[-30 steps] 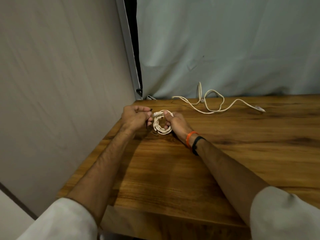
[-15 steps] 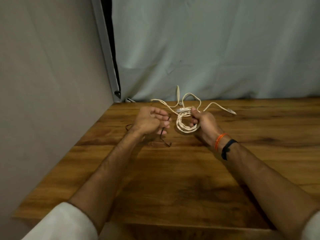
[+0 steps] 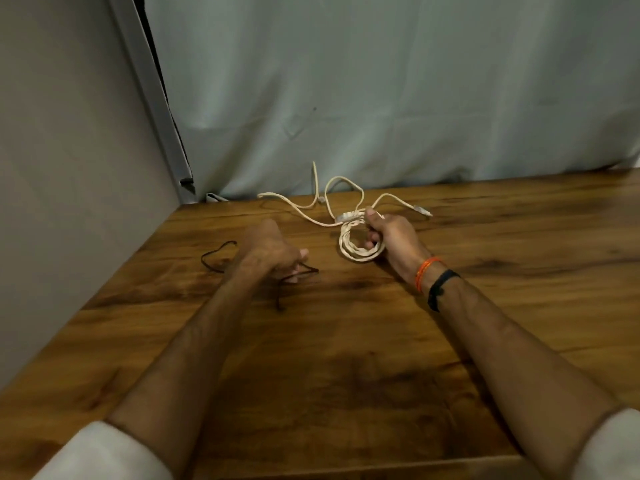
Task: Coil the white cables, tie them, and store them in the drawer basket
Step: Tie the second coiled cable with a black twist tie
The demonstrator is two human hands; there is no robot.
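My right hand (image 3: 389,233) grips a coiled white cable (image 3: 356,249) just above the wooden table (image 3: 346,341), with its plug end sticking out to the left under my thumb. A second white cable (image 3: 332,199) lies loose and uncoiled at the table's far edge, behind the coil. My left hand (image 3: 268,252) is lower left of the coil, fingers curled down onto thin black ties (image 3: 298,271) on the table. Another black tie loop (image 3: 216,259) lies just left of that hand. The drawer basket is out of sight.
A beige wall (image 3: 69,168) runs along the table's left edge. A pale curtain (image 3: 381,98) hangs behind the far edge, with a grey metal post (image 3: 152,98) in the corner. An orange thread and a black band circle my right wrist.
My left hand has let go of the coil and moved left and down to the black ties. The right hand has kept the coil and shifted right.
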